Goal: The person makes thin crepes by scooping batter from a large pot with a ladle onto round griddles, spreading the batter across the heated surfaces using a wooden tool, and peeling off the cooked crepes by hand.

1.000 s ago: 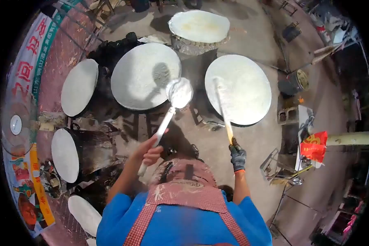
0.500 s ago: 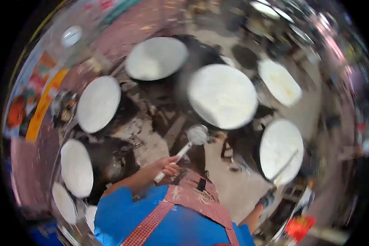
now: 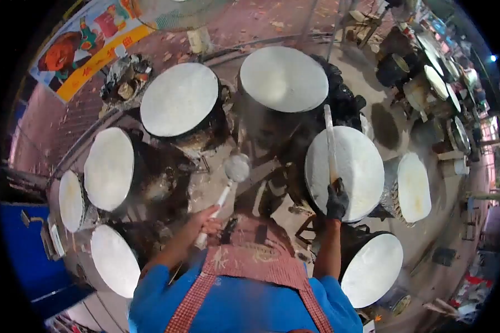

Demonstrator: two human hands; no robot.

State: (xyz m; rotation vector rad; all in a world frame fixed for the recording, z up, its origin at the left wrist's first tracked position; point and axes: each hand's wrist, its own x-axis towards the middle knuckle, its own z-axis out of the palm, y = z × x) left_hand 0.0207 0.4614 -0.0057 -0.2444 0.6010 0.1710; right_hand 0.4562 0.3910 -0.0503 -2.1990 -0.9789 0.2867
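Note:
My bare left hand (image 3: 203,223) is wrapped round the white handle of a ladle (image 3: 237,168). The ladle's round bowl, coated in something whitish, hangs over the ground between the round griddles. On my right hand (image 3: 336,201) is a dark glove, and its fingers are closed on a long flat stick (image 3: 330,141), pale at the far end and yellowish near the grip. That stick lies across or just above a white-covered round griddle (image 3: 364,166); contact cannot be made out. Another white-topped griddle (image 3: 283,79) stands just beyond the stick's tip.
Further white-topped griddles stand left (image 3: 110,169), upper left (image 3: 179,100) and lower right (image 3: 373,270). An oval white top (image 3: 414,187) is at the right. A printed banner (image 3: 89,47) lies upper left, a blue panel (image 3: 30,250) lower left, and a dark bucket (image 3: 393,69) upper right.
The view has swung left, so the griddles now appear further right. My right hand has come in closer, with the stick now over a different griddle. Both tools are still held.

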